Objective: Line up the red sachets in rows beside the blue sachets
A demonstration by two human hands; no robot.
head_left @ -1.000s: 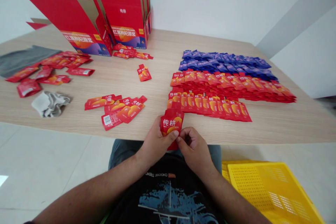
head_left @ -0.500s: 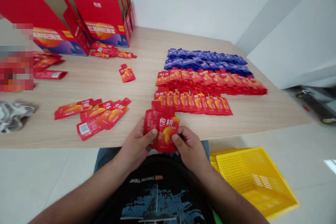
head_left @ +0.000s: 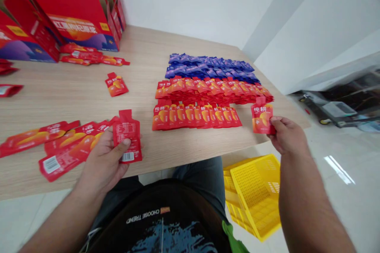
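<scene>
Near the table's front edge, my left hand [head_left: 108,158] is closed on a red pouch [head_left: 128,132], whose printed back and barcode face up. My right hand [head_left: 285,132] pinches another red pouch [head_left: 261,116] by its lower right edge, front side showing. That pouch is just right of a front row of overlapping red pouches [head_left: 196,116]. Behind this row lie a thicker row of red pouches [head_left: 208,89] and two rows of blue-purple pouches [head_left: 210,67]. Loose red pouches [head_left: 71,146] lie fanned beside and partly behind my left hand.
A single red pouch [head_left: 116,85] lies mid-table. Behind it, a small red pile [head_left: 89,56] sits before open red cartons [head_left: 74,8]. On the floor below the table's right part stands a yellow basket [head_left: 255,193]. A dark trolley [head_left: 341,106] is at the far right.
My hands were together holding pouches at the table's front edge. They have parted: the right went far right with one pouch, the left moved left with another. The view has shifted right.
</scene>
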